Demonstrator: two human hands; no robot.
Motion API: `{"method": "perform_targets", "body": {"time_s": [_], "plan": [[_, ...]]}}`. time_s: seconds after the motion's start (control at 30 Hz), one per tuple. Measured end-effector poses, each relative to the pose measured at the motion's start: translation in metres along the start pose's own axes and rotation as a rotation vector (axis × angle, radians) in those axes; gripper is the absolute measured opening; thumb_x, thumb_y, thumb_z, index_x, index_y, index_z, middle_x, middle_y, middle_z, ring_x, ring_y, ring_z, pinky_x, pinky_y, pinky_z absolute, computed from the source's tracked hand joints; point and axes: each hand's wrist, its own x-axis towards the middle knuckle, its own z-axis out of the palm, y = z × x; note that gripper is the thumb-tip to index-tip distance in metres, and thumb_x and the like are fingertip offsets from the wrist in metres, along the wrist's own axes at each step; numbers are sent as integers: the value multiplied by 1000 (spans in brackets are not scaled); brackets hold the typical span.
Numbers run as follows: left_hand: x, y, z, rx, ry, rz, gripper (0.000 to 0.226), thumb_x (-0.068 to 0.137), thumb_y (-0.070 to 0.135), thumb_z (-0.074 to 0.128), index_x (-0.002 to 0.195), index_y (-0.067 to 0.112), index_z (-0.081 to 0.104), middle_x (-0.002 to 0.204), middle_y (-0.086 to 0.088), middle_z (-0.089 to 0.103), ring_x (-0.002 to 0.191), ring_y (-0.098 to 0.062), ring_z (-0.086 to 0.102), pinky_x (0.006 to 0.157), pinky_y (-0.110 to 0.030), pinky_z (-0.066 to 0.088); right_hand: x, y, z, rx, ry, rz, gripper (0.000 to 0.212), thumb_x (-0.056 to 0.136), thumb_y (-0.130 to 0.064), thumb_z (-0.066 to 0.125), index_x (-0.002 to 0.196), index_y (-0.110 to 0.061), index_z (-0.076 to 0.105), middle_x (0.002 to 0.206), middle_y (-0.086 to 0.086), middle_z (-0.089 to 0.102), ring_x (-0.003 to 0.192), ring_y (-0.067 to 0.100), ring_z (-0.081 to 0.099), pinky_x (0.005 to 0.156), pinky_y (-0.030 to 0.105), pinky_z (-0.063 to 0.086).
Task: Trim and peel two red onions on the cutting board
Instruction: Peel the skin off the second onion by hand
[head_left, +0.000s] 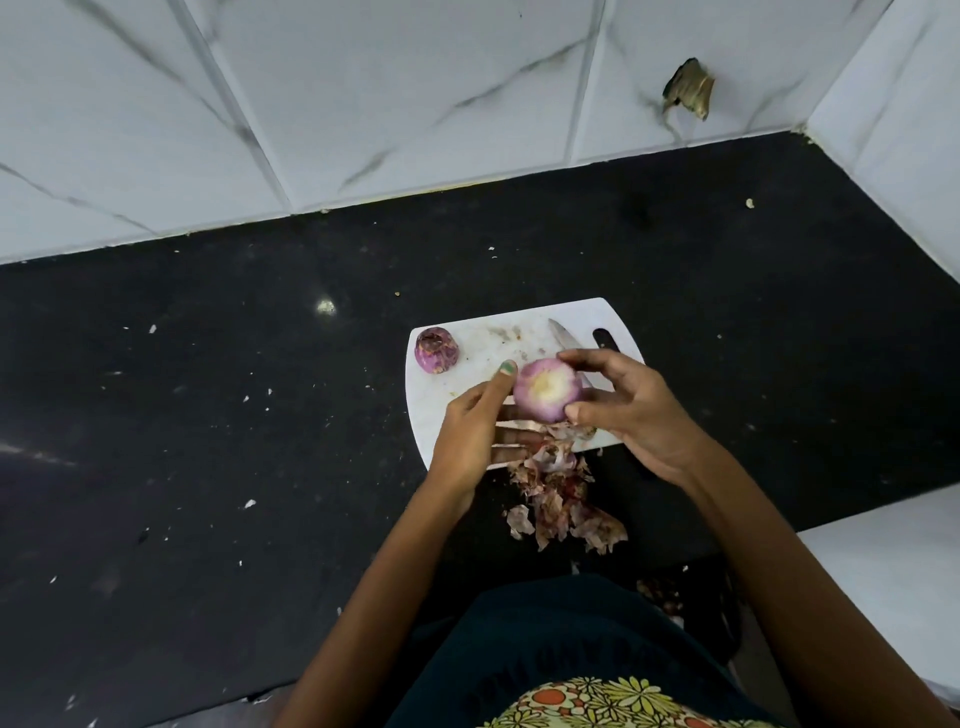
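Far left of the white cutting board (431, 410): one red onion (437, 349), set down alone near the board's back-left corner, patches of purple outer skin on it, top looking trimmed; parked clear of the work zone, likely to keep it apart from the one in hand. Whether fully peeled: cannot tell. Centre: left hand (470, 436) raised over the board, thumb up against the left side of the second onion (547, 388), fingers curled beneath and partly hidden; seemingly cradling and steadying it for stripping. Second onion held above the board's near half, cut face turned up toward the camera, pale with a yellowish core and a pink rim; mostly bare of dry skin, so judged near the end of peeling. Right hand (628, 410) pinching the onion's right side, fingertips over the top edge and thumb low, probably picking at a last layer. Behind the hands: one knife (566, 340) lying flat on the board, blade pointing away, dark handle toward the right edge; laid aside since peeling needs both hands. Below, one loose heap of onion skins (563, 499) spilling off the board's near edge onto the black bench (208, 415), dropped close to hand. Count: onions two, knife one, board one, skin heap one, hands two.
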Motion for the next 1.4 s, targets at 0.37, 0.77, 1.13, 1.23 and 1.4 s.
{"method": "perform_targets", "body": {"time_s": [0.37,0.77,1.13,1.23,1.4], "plan": [[-4,-15,-37,-370,-9,-118,36,79,9,67,114,5,57,98,-14,71,82,-23,72,68,-31,60,7,19,34,124,-27,41,38,71,2,68,108,-2,59,112,8,66,98,21,67,79,31,58],[10,-34,-59,-73,243,288,29,91,11,62,118,8,53,101,4,70,95,-3,67,81,-19,51,36,31,68,-230,85,61,30,78,5,71,100,-14,66,108,5,68,90,19,70,74,31,59],[29,-60,-88,309,131,399,43,89,0,60,112,33,44,142,7,44,129,4,43,108,-28,40,48,59,84,-512,131,-21,26,79,1,71,99,-13,61,99,-4,66,88,0,63,78,12,52],[29,-62,-87,239,136,383,44,86,7,61,121,26,43,131,7,51,121,-3,53,105,-35,45,49,55,76,-627,134,-54,22,84,-4,66,103,-15,64,105,-3,64,92,2,60,79,14,51],[26,-61,-80,178,213,382,54,82,26,61,132,23,42,130,13,50,115,4,54,94,-20,46,76,36,52,-910,255,-231,30,95,-4,47,124,-7,56,129,8,53,122,18,49,102,22,36]]}}
